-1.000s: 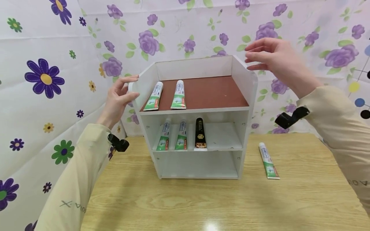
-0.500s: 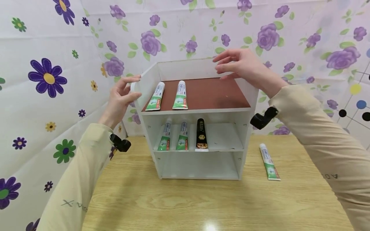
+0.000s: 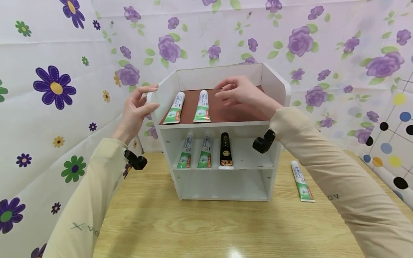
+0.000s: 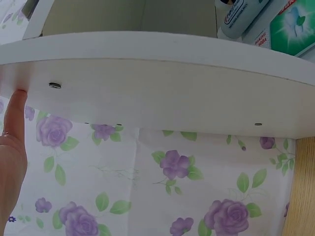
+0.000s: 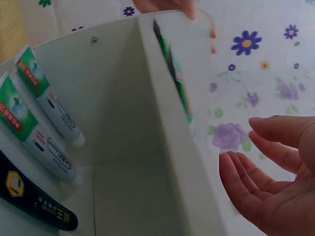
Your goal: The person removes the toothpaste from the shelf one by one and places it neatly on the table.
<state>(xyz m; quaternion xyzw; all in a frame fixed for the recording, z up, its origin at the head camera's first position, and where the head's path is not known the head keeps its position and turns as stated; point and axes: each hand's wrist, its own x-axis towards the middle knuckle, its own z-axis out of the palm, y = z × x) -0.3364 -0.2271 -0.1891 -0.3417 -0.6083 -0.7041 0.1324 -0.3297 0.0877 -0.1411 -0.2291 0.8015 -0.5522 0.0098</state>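
My left hand (image 3: pixel 137 107) grips the top left side panel of a small white shelf unit (image 3: pixel 226 200), its thumb on the panel's outer face in the left wrist view. Over the brown top board (image 3: pixel 206 98) hovers my right hand (image 3: pixel 240 93), fingers loosely bent and holding nothing. Just left of it lies a green-and-white toothpaste tube (image 3: pixel 202 107); a matching tube (image 3: pixel 174 108) lies by the left panel. On the middle level rest two more green-and-white tubes (image 3: pixel 185 152) and a black toothpaste tube (image 3: pixel 225 150), side by side.
Another green-and-white toothpaste tube (image 3: pixel 302 182) lies on the wooden table (image 3: pixel 193 229) to the right of the unit. Flower-patterned sheets (image 3: pixel 200 32) hang behind and at the left. The unit's raised right panel (image 3: pixel 275 82) stands beside my right forearm.
My right hand has moved left and down from beyond the unit's right panel to over the top board. My left hand keeps its place, and the tubes lie as before.
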